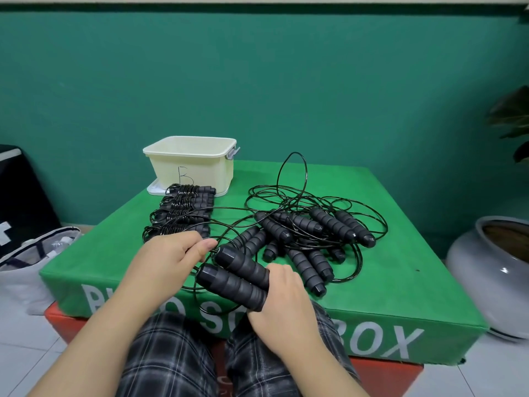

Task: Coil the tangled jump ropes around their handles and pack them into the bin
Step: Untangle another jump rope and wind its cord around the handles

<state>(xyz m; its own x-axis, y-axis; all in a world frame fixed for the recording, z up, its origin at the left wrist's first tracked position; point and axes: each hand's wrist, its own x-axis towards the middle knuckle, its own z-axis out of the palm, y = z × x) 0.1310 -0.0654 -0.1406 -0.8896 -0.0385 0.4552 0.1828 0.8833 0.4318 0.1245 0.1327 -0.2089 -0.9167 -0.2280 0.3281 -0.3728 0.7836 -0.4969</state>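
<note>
My right hand [286, 305] grips two black foam handles [237, 276] side by side at the near edge of the green box [400, 270]. My left hand [174, 253] pinches the thin black cord [220, 239] that runs from those handles. A tangle of jump ropes [309, 224] with several black handles and loose cord loops lies in the middle of the box. Several coiled ropes [186, 210] lie in a row at the left. The cream bin [191, 164], marked B, stands on its lid at the back left; I cannot see its inside.
The green box rests on a red block [386, 376]. A grey ceramic pot [492, 270] stands on the floor at the right, a plant [512, 118] above it. A white bag [31, 262] and a black case [20, 196] sit at the left. My plaid-trousered knees [177, 353] are below.
</note>
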